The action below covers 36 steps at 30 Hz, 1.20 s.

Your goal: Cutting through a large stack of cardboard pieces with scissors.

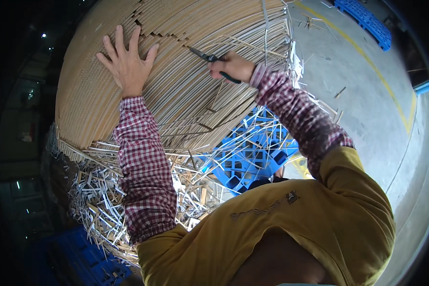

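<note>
The right hand (233,66) curls its fingers closed round dark-handled pliers (208,57), long axis four-to-ten o'clock, tip by the jagged gap (169,36) in the cardboard stack (176,95); the left hand (128,69), spread, grasping nothing, rests there at nine o'clock.

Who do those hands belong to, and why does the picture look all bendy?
They belong to a person, not a robot. A wide fisheye camera on the person's head looks down, and its lens bends straight edges. That's why you see their checked sleeves and yellow shirt too. The left hand lies flat and spread on a big stack of brown cardboard. The right hand holds a small dark tool that looks like pliers, its tip near some jagged gaps. Below the stack, loose thin strips are heaped up, and some lie across a blue pallet.
</note>
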Available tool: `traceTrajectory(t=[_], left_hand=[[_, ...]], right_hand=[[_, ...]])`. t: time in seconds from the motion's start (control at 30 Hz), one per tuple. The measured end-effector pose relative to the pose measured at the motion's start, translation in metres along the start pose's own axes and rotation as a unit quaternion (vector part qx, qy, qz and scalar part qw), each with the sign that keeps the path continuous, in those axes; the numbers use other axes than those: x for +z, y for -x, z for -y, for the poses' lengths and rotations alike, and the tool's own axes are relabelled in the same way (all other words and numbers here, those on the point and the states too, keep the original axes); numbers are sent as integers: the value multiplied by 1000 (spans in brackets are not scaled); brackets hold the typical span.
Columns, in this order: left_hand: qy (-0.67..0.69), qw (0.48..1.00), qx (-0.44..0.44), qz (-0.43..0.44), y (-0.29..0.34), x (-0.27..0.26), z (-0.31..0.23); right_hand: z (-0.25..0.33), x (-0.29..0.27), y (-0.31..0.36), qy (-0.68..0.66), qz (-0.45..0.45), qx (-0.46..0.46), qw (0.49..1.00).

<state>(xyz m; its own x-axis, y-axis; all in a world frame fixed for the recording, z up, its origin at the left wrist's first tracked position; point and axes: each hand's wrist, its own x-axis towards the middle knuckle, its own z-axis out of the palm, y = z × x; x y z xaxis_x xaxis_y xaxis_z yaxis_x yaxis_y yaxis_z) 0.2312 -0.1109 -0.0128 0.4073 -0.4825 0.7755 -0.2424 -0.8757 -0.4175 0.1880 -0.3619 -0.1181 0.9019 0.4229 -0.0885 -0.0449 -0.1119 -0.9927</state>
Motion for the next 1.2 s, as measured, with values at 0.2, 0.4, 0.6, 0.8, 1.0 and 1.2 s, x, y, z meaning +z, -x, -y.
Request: traceTrajectory(t=[0.2,0.4,0.6,0.8,1.0,1.2], left_hand=[[-11,1000,-2,12,9,-7,10],[-19,1000,5,5,0,-10,6],[-10,1000,6,-4,1,-2,4],[-7,1000,5,-4,-2,-1,0],[-28,1000,-5,13,6,-3,6],[-32,999,11,-6,-2,-4,4]], right_hand=[[-115,83,121,25,96,-112,989],[-61,16,106,-93,92,-33,991],[1,-10,9,64,16,-39,997],[8,3,-3,49,-48,-9,998],[-88,54,92,109,-61,-66,990],[-88,4,141,12,311,-21,950]])
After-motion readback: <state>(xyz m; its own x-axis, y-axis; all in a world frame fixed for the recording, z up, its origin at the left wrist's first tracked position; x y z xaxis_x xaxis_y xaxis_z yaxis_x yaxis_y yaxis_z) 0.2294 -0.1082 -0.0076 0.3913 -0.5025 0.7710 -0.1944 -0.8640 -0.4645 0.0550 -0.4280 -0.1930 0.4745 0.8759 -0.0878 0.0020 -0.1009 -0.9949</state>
